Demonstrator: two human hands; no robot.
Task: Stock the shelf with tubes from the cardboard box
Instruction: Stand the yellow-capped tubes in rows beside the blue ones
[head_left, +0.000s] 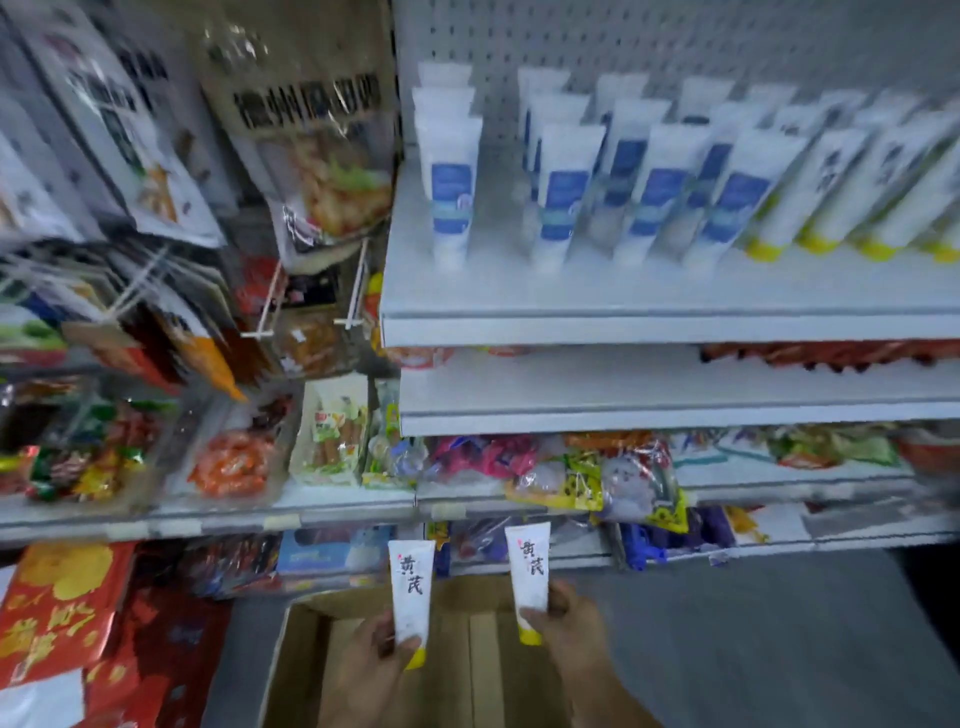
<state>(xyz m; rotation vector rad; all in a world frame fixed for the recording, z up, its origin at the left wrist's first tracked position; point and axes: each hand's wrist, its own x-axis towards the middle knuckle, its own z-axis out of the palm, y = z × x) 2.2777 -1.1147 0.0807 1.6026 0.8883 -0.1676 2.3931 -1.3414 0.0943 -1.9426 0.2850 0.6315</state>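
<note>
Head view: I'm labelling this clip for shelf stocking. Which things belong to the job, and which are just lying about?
Job: left hand, holding a tube; right hand, holding a second tube; cardboard box; top shelf; yellow-capped tubes standing on it.

Lying about: blue-label tubes; snack packets; red bags; hanging packs.

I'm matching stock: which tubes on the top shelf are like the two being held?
The yellow-capped tubes at the right end; the blue-labelled tubes have white caps.
</note>
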